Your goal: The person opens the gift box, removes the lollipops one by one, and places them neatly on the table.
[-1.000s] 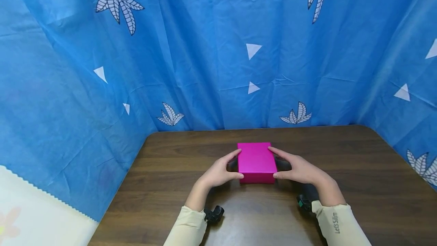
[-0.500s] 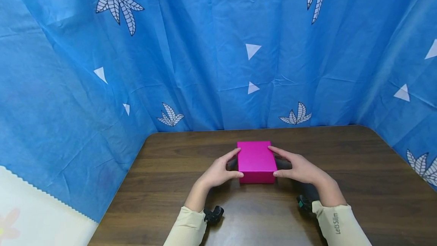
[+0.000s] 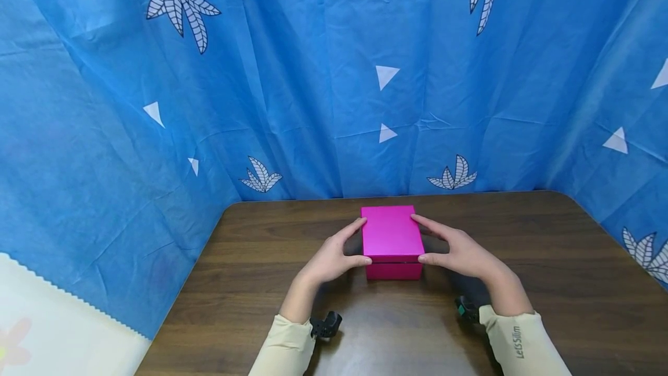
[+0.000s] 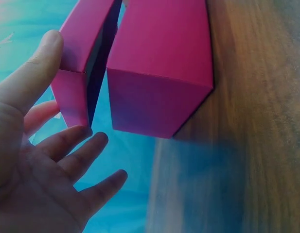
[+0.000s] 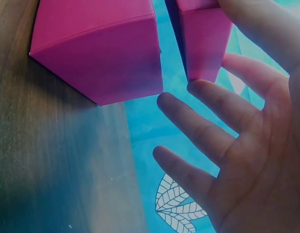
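A bright pink box stands on the wooden table, its lid (image 3: 392,231) raised off its base (image 3: 394,271). In the left wrist view a gap separates the lid (image 4: 84,41) from the base (image 4: 154,63). My left hand (image 3: 331,257) pinches the lid's left side, thumb at the near corner and fingertips toward the far end. On the opposite side my right hand (image 3: 461,253) grips the lid the same way. The right wrist view shows the lid (image 5: 203,41) apart from the base (image 5: 106,58), with several fingers spread below it. The box's inside is hidden.
The brown wooden table (image 3: 261,283) reaches back to a blue curtain (image 3: 313,74) printed with white leaves and triangles. A pale cloth (image 3: 52,318) hangs at the lower left. Black wrist cameras sit under both wrists.
Both hands have lifted the lid upward from the base, and a dark gap now shows between them at the front. The base has stayed in place on the table.
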The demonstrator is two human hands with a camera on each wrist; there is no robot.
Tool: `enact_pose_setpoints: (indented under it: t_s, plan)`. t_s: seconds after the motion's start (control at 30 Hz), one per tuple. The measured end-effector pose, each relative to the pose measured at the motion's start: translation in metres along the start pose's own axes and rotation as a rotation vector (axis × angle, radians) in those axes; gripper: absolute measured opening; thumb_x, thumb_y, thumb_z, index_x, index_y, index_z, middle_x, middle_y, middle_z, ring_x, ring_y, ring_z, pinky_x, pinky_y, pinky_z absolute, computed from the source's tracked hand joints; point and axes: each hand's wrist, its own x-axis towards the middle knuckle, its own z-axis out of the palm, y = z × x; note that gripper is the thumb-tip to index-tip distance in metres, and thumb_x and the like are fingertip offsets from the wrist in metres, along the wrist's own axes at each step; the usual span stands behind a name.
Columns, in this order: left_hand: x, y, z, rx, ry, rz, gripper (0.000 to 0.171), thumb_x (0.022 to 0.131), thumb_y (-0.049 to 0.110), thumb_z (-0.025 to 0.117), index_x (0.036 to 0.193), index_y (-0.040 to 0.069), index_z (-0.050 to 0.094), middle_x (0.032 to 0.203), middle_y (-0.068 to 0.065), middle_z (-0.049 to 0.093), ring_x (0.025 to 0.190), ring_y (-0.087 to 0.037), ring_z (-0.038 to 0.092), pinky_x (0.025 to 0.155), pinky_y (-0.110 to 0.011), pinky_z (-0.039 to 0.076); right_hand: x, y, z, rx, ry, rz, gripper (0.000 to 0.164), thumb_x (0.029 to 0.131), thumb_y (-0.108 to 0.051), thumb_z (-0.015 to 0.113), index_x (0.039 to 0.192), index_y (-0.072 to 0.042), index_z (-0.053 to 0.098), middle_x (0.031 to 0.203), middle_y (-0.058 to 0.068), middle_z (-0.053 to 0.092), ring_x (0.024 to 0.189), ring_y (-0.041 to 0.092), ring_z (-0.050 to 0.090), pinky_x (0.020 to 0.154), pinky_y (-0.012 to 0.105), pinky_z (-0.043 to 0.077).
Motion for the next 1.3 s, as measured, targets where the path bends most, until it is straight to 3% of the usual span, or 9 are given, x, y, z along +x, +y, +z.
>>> enact_pose_setpoints:
  t_s: [0.37, 0.53, 0.73, 0.83, 0.97, 1.07, 1.13, 1.2, 1.3]
  plan:
    - [-0.003, 0.007, -0.004, -0.001, 0.041, 0.016, 0.080, 0.088, 0.038, 0.076, 0.155, 0.035, 0.033, 0.162, 0.006, 0.036, 0.150, -0.020, 0.034, 0.120, -0.051, 0.034, -0.002, -0.004, -0.003, 0.017, 0.025, -0.016, 0.092, 0.082, -0.042, 0.080, 0.157, -0.035, 0.028, 0.157, 0.016, 0.041, 0.137, 0.043, 0.046, 0.102, 0.070, 0.043]
    - [-0.004, 0.013, -0.007, -0.015, 0.075, 0.010, 0.078, 0.087, 0.042, 0.076, 0.154, 0.037, 0.036, 0.159, 0.004, 0.041, 0.147, -0.021, 0.039, 0.118, -0.052, 0.038, -0.003, -0.009, -0.008, 0.025, 0.057, -0.039, 0.096, 0.080, -0.032, 0.084, 0.158, -0.035, 0.027, 0.157, 0.016, 0.041, 0.135, 0.044, 0.047, 0.100, 0.066, 0.048]
    - [-0.005, 0.022, -0.007, -0.066, 0.092, -0.006, 0.077, 0.086, 0.044, 0.076, 0.153, 0.036, 0.038, 0.156, 0.006, 0.044, 0.145, -0.020, 0.041, 0.118, -0.053, 0.037, -0.002, -0.014, -0.010, -0.088, 0.246, -0.155, 0.080, 0.084, -0.007, 0.079, 0.153, -0.024, 0.043, 0.142, 0.014, 0.059, 0.116, 0.033, 0.065, 0.088, 0.046, 0.060]
    - [-0.005, 0.026, -0.007, -0.117, 0.102, 0.015, 0.079, 0.088, 0.044, 0.073, 0.155, 0.028, 0.034, 0.156, 0.002, 0.045, 0.144, -0.021, 0.043, 0.118, -0.052, 0.037, -0.001, -0.016, -0.008, -0.149, 0.353, -0.201, 0.075, 0.082, 0.000, 0.078, 0.149, -0.020, 0.050, 0.137, 0.014, 0.064, 0.108, 0.029, 0.070, 0.087, 0.046, 0.060]
    - [-0.004, 0.027, -0.007, -0.153, 0.121, 0.063, 0.077, 0.095, 0.049, 0.061, 0.157, 0.016, 0.029, 0.155, -0.003, 0.046, 0.142, -0.022, 0.046, 0.118, -0.049, 0.038, 0.000, -0.020, -0.006, -0.166, 0.414, -0.195, 0.072, 0.081, 0.000, 0.079, 0.146, -0.020, 0.053, 0.137, 0.016, 0.063, 0.113, 0.036, 0.068, 0.089, 0.055, 0.057]
    - [-0.004, 0.027, -0.007, -0.147, 0.136, 0.122, 0.068, 0.102, 0.050, 0.048, 0.157, 0.014, 0.032, 0.154, -0.007, 0.047, 0.139, -0.024, 0.049, 0.116, -0.048, 0.040, 0.000, -0.021, -0.005, -0.206, 0.471, -0.214, 0.070, 0.080, 0.000, 0.080, 0.143, -0.019, 0.057, 0.132, 0.016, 0.067, 0.110, 0.037, 0.069, 0.087, 0.055, 0.058]
    - [-0.004, 0.028, -0.007, -0.131, 0.149, 0.157, 0.059, 0.106, 0.043, 0.042, 0.156, 0.013, 0.035, 0.152, -0.009, 0.048, 0.139, -0.025, 0.049, 0.116, -0.049, 0.040, 0.001, -0.021, -0.004, -0.241, 0.531, -0.246, 0.067, 0.078, 0.001, 0.081, 0.139, -0.018, 0.061, 0.126, 0.014, 0.070, 0.105, 0.034, 0.071, 0.086, 0.045, 0.061]
    - [-0.004, 0.028, -0.006, -0.121, 0.153, 0.183, 0.051, 0.109, 0.034, 0.038, 0.156, 0.015, 0.036, 0.152, -0.009, 0.047, 0.139, -0.026, 0.047, 0.116, -0.050, 0.039, 0.001, -0.020, -0.004, -0.257, 0.591, -0.279, 0.065, 0.077, 0.004, 0.081, 0.136, -0.018, 0.064, 0.120, 0.013, 0.073, 0.098, 0.030, 0.073, 0.085, 0.023, 0.059]
    - [-0.003, 0.028, -0.004, -0.124, 0.144, 0.207, 0.048, 0.109, 0.021, 0.037, 0.157, 0.015, 0.033, 0.152, -0.011, 0.043, 0.142, -0.028, 0.043, 0.116, -0.051, 0.038, 0.001, -0.019, -0.004, -0.259, 0.649, -0.315, 0.062, 0.076, 0.006, 0.081, 0.131, -0.017, 0.067, 0.113, 0.011, 0.075, 0.090, 0.024, 0.072, 0.082, -0.001, 0.044]
